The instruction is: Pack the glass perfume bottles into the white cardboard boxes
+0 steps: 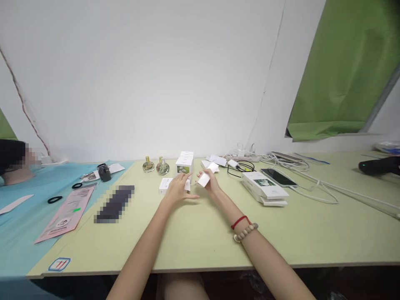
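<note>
The fingers of the right hand (212, 181) were closed around a slim white carton (204, 179), gripping it clear of the tabletop (193, 246) and tilted, perhaps so that its end could be seen or reached. The left hand (178, 191) had its fingers spread and its thumb well apart, grasping nothing visible; it hung in front of a small white box (164, 186) lying on the table, and whether the fingertips touched that box could not be told. Just beyond stood a row of white boxes (185, 160), apparently lined up to save room, with glass bottles (162, 167) to their left, set upright presumably for stability. The stacked cartons (265, 187) and the phone (279, 177) lay off to the right, seemingly leaving the middle for handling. Both forearms came in from the near edge and converged, the left wrist bent with the palm turned inward, the right wrist cocked toward the carton; a red cord (240, 222) and a beaded bracelet (246, 232) circled the right forearm.
</note>
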Demonstrator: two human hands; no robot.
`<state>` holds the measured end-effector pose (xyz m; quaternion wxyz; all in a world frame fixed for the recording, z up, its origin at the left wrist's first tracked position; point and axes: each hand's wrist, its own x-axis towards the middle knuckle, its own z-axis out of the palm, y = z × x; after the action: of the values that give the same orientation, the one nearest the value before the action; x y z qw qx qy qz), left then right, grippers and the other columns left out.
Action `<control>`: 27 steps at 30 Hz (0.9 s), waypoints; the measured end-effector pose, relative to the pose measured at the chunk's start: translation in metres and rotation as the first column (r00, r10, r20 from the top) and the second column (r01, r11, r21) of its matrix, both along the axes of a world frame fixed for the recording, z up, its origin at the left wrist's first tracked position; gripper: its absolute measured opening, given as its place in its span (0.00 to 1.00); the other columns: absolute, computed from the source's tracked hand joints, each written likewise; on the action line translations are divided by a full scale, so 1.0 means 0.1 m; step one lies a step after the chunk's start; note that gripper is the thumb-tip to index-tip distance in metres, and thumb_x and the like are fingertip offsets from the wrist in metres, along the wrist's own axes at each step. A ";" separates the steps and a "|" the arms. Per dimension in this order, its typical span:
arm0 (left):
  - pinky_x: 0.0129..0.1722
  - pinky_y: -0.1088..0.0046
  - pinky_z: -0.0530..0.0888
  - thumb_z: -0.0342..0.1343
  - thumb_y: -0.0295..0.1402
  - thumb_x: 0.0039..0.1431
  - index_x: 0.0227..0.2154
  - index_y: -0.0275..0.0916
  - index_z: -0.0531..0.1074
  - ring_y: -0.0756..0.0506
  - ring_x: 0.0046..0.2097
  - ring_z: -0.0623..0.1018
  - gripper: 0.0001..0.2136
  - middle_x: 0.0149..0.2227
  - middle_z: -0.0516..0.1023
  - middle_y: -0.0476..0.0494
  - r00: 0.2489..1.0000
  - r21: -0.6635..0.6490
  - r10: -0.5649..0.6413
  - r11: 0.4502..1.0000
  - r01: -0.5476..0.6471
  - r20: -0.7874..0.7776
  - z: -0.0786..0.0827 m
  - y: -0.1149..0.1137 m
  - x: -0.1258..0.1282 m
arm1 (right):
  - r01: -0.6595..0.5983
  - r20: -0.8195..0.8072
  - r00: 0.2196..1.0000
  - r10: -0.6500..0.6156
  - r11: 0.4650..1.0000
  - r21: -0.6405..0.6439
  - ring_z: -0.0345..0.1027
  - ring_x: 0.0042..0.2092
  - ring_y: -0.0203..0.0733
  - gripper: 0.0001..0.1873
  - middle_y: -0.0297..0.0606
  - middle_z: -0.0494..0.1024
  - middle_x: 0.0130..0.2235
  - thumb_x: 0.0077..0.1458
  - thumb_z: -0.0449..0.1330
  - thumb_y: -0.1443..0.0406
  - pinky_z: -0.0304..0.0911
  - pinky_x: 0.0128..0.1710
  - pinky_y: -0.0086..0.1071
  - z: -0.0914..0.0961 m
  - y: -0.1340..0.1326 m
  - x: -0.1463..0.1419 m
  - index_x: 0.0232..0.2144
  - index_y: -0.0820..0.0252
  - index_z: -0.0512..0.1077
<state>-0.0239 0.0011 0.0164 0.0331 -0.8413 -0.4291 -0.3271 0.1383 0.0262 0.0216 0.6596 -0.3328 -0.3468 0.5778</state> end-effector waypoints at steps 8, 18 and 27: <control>0.56 0.55 0.53 0.57 0.55 0.38 0.51 0.42 0.60 0.35 0.59 0.56 0.36 0.55 0.61 0.39 0.952 -0.159 0.296 0.939 -0.305 -0.079 -0.25 0.11 -0.15 | -0.006 -0.118 0.993 -0.003 0.997 -0.076 0.69 0.33 0.43 0.12 0.35 0.75 0.29 0.45 0.52 0.60 0.69 0.30 0.41 0.05 0.01 0.16 0.33 0.58 0.66; 0.46 0.67 0.62 0.52 0.38 0.48 0.40 0.44 0.70 0.44 0.42 0.73 0.15 0.41 0.74 0.45 0.959 -0.173 0.281 0.944 -0.282 -0.036 0.00 -0.01 0.02 | 0.004 -0.100 0.995 -0.012 0.997 -0.082 0.70 0.32 0.38 0.16 0.34 0.77 0.33 0.41 0.60 0.66 0.66 0.26 0.28 -0.03 0.13 0.16 0.38 0.57 0.69; 0.25 0.78 0.55 0.43 0.44 0.57 0.20 0.38 0.69 0.53 0.24 0.65 0.19 0.19 0.68 0.51 0.861 -0.095 0.266 0.964 -0.250 0.433 0.18 -0.17 0.16 | 0.001 -0.086 0.996 -0.009 0.996 -0.086 0.71 0.33 0.38 0.18 0.38 0.78 0.36 0.46 0.62 0.58 0.66 0.25 0.26 -0.03 0.13 0.16 0.39 0.59 0.69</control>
<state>-0.0080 -0.0161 0.0339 -0.0368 -0.6806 -0.5397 -0.4942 0.1540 0.0388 0.0187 0.6603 -0.3367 -0.2920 0.6044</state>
